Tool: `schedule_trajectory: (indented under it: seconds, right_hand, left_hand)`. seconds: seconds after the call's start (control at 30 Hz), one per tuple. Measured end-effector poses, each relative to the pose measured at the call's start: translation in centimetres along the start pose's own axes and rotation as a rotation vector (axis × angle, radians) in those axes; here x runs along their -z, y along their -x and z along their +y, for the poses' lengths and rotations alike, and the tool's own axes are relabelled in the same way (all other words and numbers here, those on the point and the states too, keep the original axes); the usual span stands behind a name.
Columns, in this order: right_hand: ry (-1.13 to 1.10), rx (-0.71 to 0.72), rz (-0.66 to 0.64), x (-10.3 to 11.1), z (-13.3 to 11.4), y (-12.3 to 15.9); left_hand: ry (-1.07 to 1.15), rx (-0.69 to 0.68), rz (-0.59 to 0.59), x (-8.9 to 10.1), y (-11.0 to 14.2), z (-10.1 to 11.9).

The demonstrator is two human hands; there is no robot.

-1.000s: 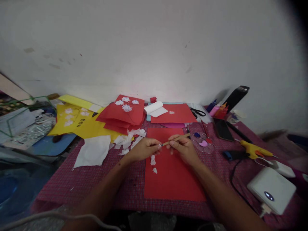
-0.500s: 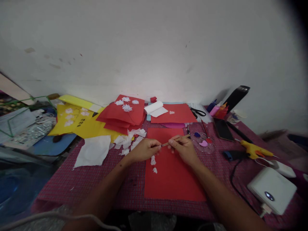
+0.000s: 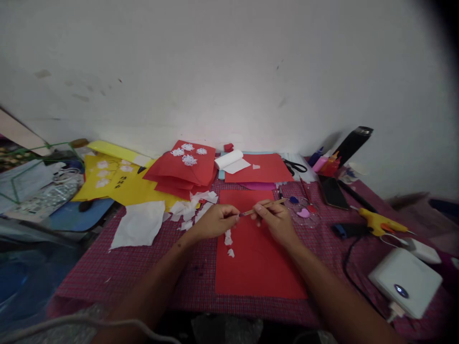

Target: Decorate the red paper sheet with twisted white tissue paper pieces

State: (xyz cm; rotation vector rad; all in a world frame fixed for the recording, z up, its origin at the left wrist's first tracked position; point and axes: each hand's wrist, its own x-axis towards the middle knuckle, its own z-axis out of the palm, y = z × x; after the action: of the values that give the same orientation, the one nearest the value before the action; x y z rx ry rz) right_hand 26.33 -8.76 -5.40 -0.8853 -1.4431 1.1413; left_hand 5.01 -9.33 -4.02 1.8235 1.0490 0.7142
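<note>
My right hand (image 3: pixel 275 220) holds a slim wooden paintbrush (image 3: pixel 280 201) in a pinch, its tip pointing left. My left hand (image 3: pixel 216 221) is closed at the fingertips on a small piece of white paper, mostly hidden, and the brush tip meets it there. Both hands hover over a red paper sheet (image 3: pixel 260 270) lying flat on the table. Small crumpled white paper bits (image 3: pixel 228 237) rest on that sheet below my left hand. Right of the brush is a clear palette (image 3: pixel 311 220) with blue, pink and red paint.
Torn white paper scraps (image 3: pixel 184 210) and a white paper towel (image 3: pixel 139 224) lie left. Behind are red folded papers (image 3: pixel 201 174), a white paper roll (image 3: pixel 229 160) and scissors (image 3: pixel 297 167). At right are a phone (image 3: pixel 333 192), yellow glue gun (image 3: pixel 382 223) and white box (image 3: pixel 405 282).
The brush tip, pale before, now looks purplish at my left fingertips. My right hand has shifted slightly to the right and up; my left hand stays nearly in place.
</note>
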Motion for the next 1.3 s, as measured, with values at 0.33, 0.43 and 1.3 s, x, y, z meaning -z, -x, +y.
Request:
schedule_trajectory:
  seconds: [0.33,0.43,1.3]
  right_hand:
    - [-0.091,0.000,0.207,0.7,-0.6,-0.3]
    - [-0.074,-0.028,0.200,0.7,-0.5,-0.3]
    - [-0.066,-0.075,0.064,0.6,0.1,-0.3]
  left_hand:
    - [-0.043,0.041,-0.109,2.3,0.7,0.4]
    - [-0.140,0.014,-0.225,3.3,1.4,1.3]
    - [-0.853,0.199,0.099,6.8,1.4,-1.3]
